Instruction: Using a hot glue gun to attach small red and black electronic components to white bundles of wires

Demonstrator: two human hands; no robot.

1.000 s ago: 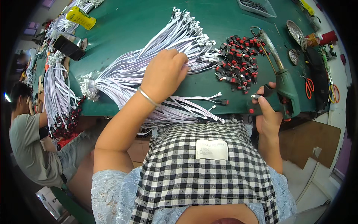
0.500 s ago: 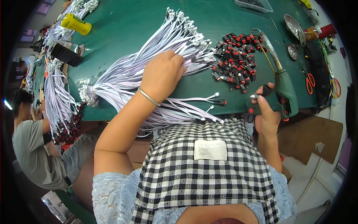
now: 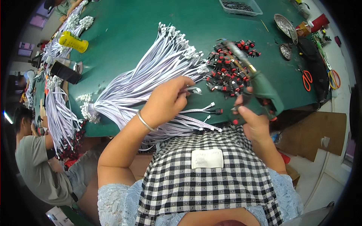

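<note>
My left hand (image 3: 169, 98) is closed, fingers curled on a white flat cable, whose white connector end (image 3: 196, 90) sticks out past the fingertips. Under and beside that hand lies a big fanned bundle of white flat cables (image 3: 124, 83), gathered at its left end. My right hand (image 3: 255, 122) grips a green soldering gun (image 3: 266, 92), slightly blurred. Its metal barrel slants up and left over a pile of small black-and-red switches (image 3: 222, 69). Something small and dark shows by the right thumb, too blurred to name. One cable below the left hand ends in a black-and-red switch (image 3: 217, 111).
Yellow bottle (image 3: 73, 41) and phone on a stand (image 3: 65, 72) stand at left, near more hanging cable bundles (image 3: 60, 109). A person (image 3: 41, 162) sits there. Right: metal dishes (image 3: 285, 28), orange-handled scissors (image 3: 307, 80). A plastic tray (image 3: 241, 6) sits at the back.
My left hand has drawn back toward me from the bundle, now with a cable end at its fingers. My right hand and the soldering gun have moved left, the barrel now over the switches.
</note>
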